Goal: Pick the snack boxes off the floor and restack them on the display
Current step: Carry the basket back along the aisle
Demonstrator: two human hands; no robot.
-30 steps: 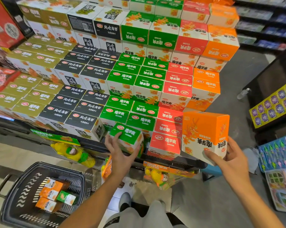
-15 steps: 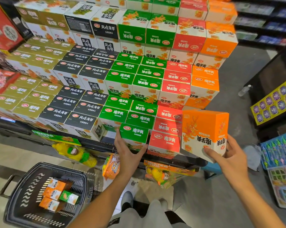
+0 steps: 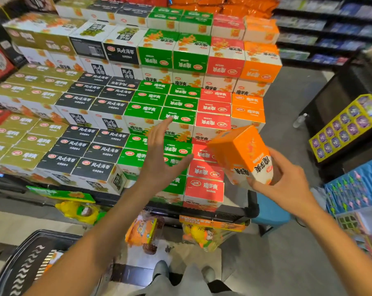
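Now tilting orange snack box (image 3: 243, 155) in right hand (image 3: 287, 184), gripped at its lower end beside the red column, probably to seat it; left hand (image 3: 161, 159) spread, holding nothing, above green boxes (image 3: 176, 122).

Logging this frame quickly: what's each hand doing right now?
Left hand: open, fingers straight, holding nothing.
Right hand: grips the orange snack box, tilted.
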